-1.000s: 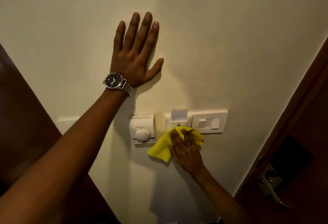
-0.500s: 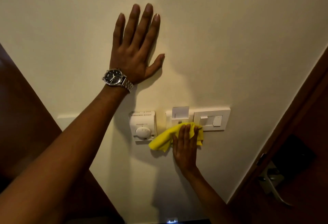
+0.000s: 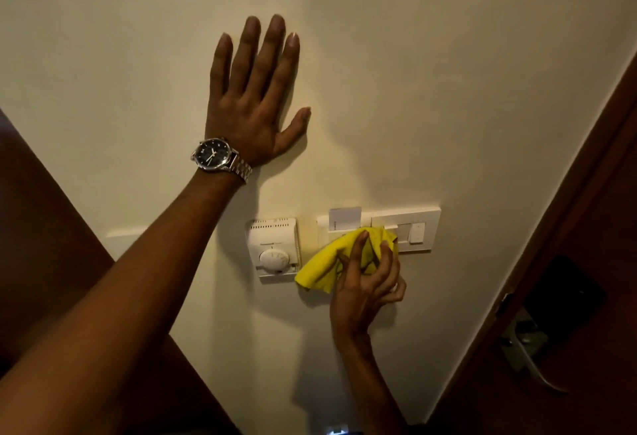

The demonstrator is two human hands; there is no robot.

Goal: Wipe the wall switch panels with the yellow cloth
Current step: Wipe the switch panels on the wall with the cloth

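The cloth (image 3: 344, 257), earlier pressed flat, is now bunched in the right hand (image 3: 367, 283) beside the thermostat (image 3: 274, 248); wiping is paused

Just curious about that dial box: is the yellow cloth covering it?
No: the yellow cloth sits beside the dial box, whose round knob shows fully.

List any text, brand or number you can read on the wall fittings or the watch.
None is legible.
Thermostat: a small printed line above the dial, too blurred to read.
Watch: hour markers only; no readable brand.
Key card: small dark mark, unreadable.
Switch panel: no text visible.
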